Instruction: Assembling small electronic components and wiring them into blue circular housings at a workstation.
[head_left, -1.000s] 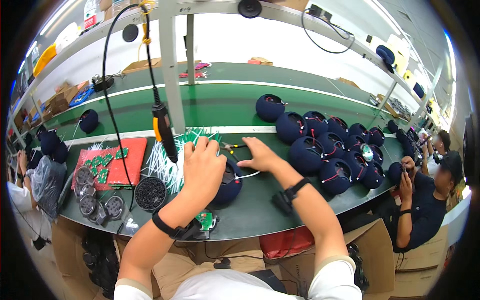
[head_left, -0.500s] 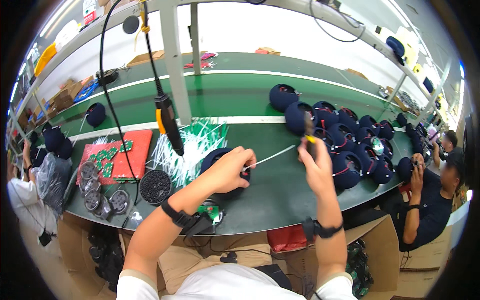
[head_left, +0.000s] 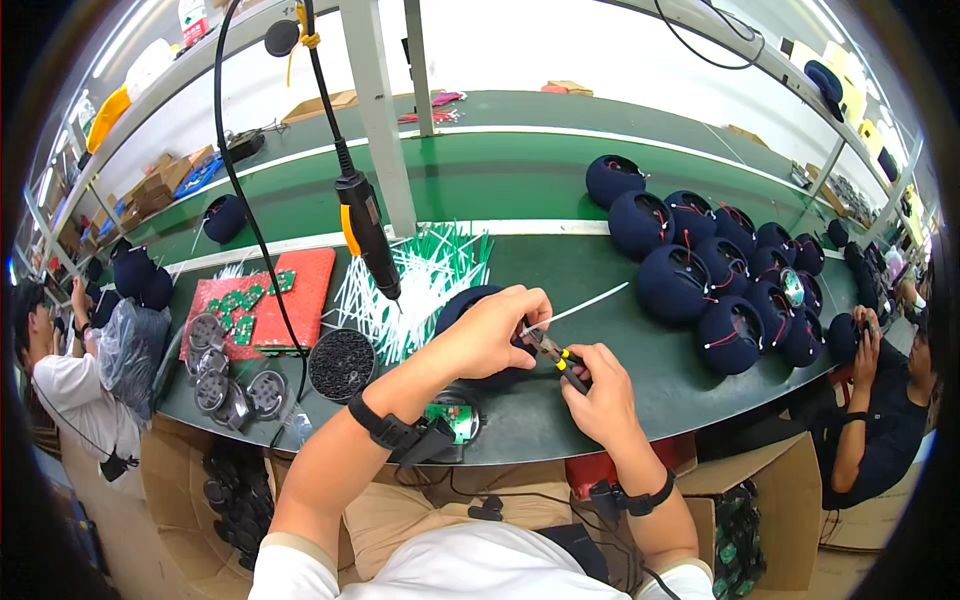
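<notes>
My left hand [head_left: 500, 335] is closed on the edge of a dark blue round shell [head_left: 460, 308], which it largely covers. A white cable tie [head_left: 590, 303] sticks out of the shell toward the right. Gripped in my right hand [head_left: 603, 395] are cutting pliers [head_left: 572, 370] with black and yellow handles. Their jaws are close to the left fingertips, at the base of the cable tie; whether they touch it I cannot tell. Just below the left forearm lies a round part with a green circuit board [head_left: 460, 418].
A heap of white cable ties [head_left: 410, 290] lies left of the shell, under a hanging electric screwdriver [head_left: 368, 230]. A tub of black screws [head_left: 342, 364], grey round parts [head_left: 268, 394] and circuit boards on red bubble wrap [head_left: 318, 275] stand farther left. Several blue shells [head_left: 730, 335] crowd the right; co-workers sit both sides.
My right hand has brought the pliers down and left to the cable tie at the shell. My left hand keeps hold of the shell. The whole view has shifted slightly.
</notes>
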